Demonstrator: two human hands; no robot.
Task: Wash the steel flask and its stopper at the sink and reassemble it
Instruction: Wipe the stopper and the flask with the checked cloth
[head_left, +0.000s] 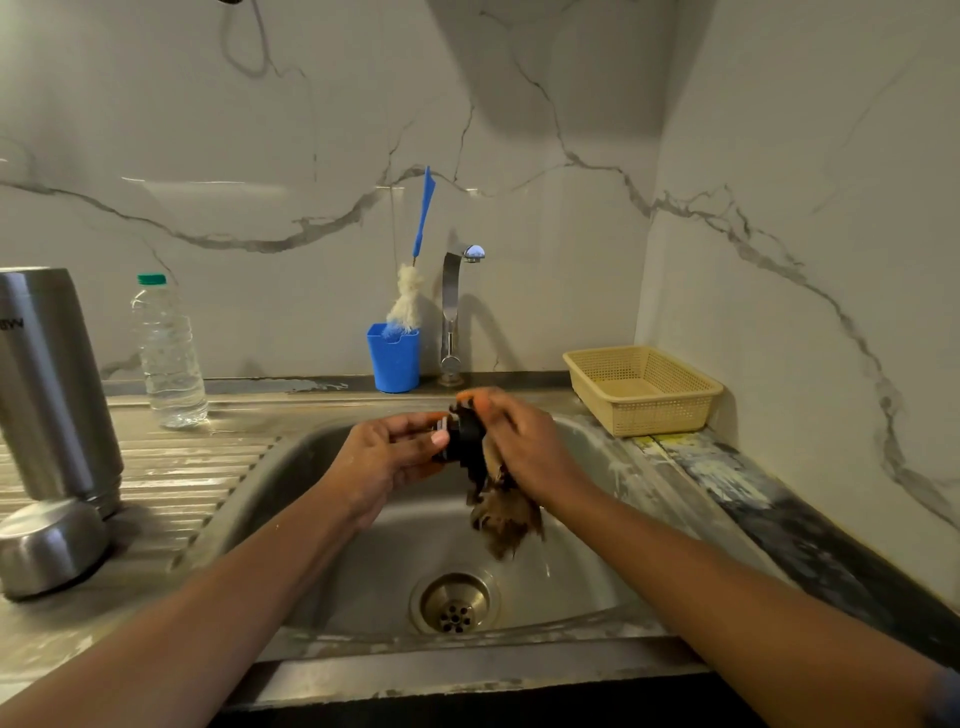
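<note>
While our left hand (387, 454) grips the stopper (465, 439) over the sink (576, 571), our right hand (527, 449) clutches a scrubber (506, 530) against it (dripping).

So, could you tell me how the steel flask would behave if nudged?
The steel flask is tall and stands neck-down on the ridged drainboard, so it would probably tip easily. Its smooth steel may be slippery when gripped.

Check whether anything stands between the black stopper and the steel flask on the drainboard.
Nothing visible. Bare ribbed drainboard lies between the black plastic stopper, gripped by the left hand and touched by the right hand's brown scrub pad, and the steel flask. The domed steel cap sits off that line.
</note>
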